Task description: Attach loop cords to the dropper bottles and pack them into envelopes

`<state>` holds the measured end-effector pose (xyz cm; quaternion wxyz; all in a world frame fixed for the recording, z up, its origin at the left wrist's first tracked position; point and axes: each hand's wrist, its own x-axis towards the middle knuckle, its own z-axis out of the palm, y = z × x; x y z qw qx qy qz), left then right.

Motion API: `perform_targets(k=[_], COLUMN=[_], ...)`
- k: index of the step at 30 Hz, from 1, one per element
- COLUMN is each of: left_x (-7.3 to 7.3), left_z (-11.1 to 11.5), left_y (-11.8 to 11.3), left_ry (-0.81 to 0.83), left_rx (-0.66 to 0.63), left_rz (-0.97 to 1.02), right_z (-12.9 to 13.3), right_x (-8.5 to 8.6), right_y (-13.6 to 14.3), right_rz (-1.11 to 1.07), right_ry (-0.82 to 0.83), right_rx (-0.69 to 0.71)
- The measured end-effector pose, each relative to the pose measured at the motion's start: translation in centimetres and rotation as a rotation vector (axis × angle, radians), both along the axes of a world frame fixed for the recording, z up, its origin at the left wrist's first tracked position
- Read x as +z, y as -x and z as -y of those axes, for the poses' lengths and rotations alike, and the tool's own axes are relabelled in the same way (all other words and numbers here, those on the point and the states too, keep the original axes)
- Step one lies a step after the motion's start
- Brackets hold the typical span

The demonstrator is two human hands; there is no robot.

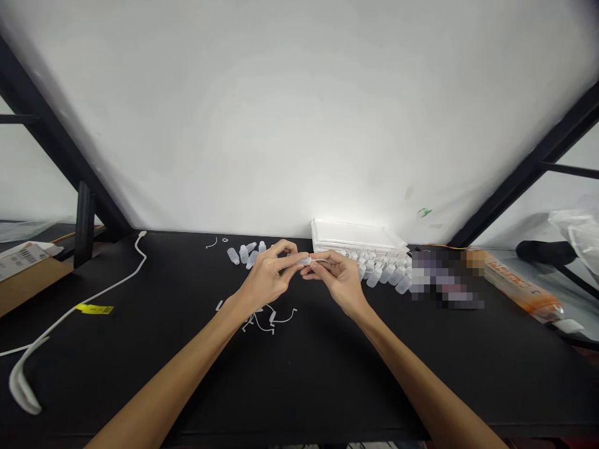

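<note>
Both hands meet above the middle of the black table. My left hand (271,271) is closed with its fingertips around a small translucent plastic bottle (305,262), which lies on its side and is mostly covered by the fingers. From the right, my right hand (341,279) pinches a thin white cord (322,260) at the bottle's end. Whether the cord is fixed to the bottle cannot be made out. Below my left wrist lie several loose white cords with small end pieces (272,318). Behind my left hand are several small translucent bottles (244,253).
Many similar bottles (387,273) stand in a group right of my right hand, before a stack of white trays or panels (358,234). A white cable (107,290) with a yellow tag (95,308) runs along the left. An orange-and-clear package (524,287) lies right; a cardboard box (32,277) sits left.
</note>
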<state>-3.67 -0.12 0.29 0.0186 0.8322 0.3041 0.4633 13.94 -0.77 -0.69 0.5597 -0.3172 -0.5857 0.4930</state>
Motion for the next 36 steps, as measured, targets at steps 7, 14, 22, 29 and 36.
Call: perform_targets(k=[7, 14, 22, 29, 36], left_x=[0.3, 0.9, -0.1, 0.0, -0.1], left_z=[0.0, 0.0, -0.3, -0.2, -0.2], left_y=[0.0, 0.1, -0.1, -0.1, -0.1], left_ry=[0.066, 0.496, 0.379, 0.369, 0.304], left_rx=[-0.005, -0.006, 0.001, -0.006, -0.006], left_rz=[0.066, 0.048, -0.002, -0.033, -0.041], right_z=[0.0, 0.0, -0.1, -0.4, -0.4], right_x=[0.2, 0.2, 0.5, 0.5, 0.8], right_y=[-0.2, -0.5, -1.0, -1.1, -1.4], right_rz=[0.081, 0.195, 0.139, 0.12, 0.124], right_ry=[-0.085, -0.218, -0.087, -0.073, -0.066], right_rx=[-0.032, -0.125, -0.055, -0.046, 0.005])
